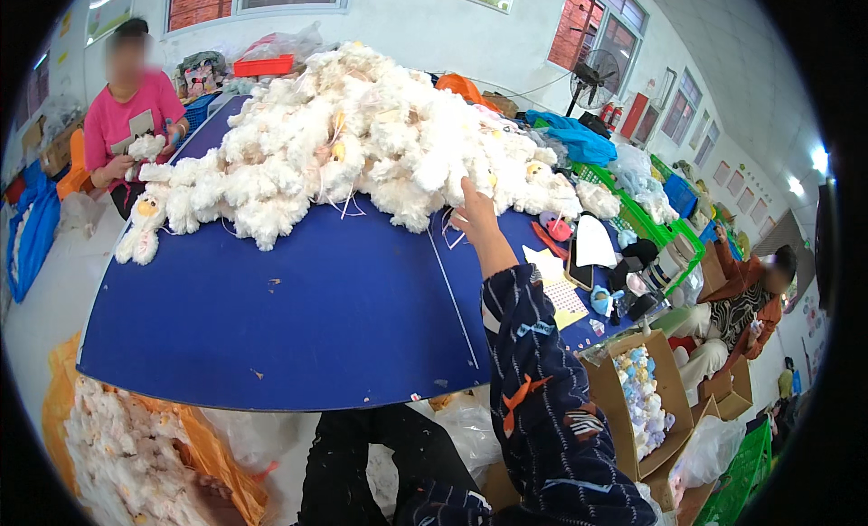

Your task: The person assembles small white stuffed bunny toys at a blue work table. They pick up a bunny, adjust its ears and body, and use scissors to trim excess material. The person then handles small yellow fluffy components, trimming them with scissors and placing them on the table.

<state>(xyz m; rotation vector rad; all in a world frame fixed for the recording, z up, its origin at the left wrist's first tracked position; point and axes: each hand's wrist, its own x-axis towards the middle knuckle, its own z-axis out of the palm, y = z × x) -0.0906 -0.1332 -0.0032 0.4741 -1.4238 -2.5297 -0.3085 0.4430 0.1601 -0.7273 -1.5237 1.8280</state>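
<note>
My right hand [477, 216] reaches over the blue table [271, 322] to the near edge of a big heap of white plush toys [380, 139]. Its index finger points up against the fluff; the other fingers are partly curled, and whether they hold anything is unclear. Thin pink ribbons hang from the heap just left of the hand. Some toys show yellow faces. One plush toy [147, 217] lies at the heap's left end, by the table edge. My left hand is out of view; a dark patterned sleeve shows low over my lap.
Right of my forearm lie a sticker sheet [564, 301], a phone [580, 265] and small plush pieces. Cardboard boxes [668, 424] and an orange sack [227, 458] of toys stand below. A person in pink [135, 112] sits left, holding a toy; another person sits right.
</note>
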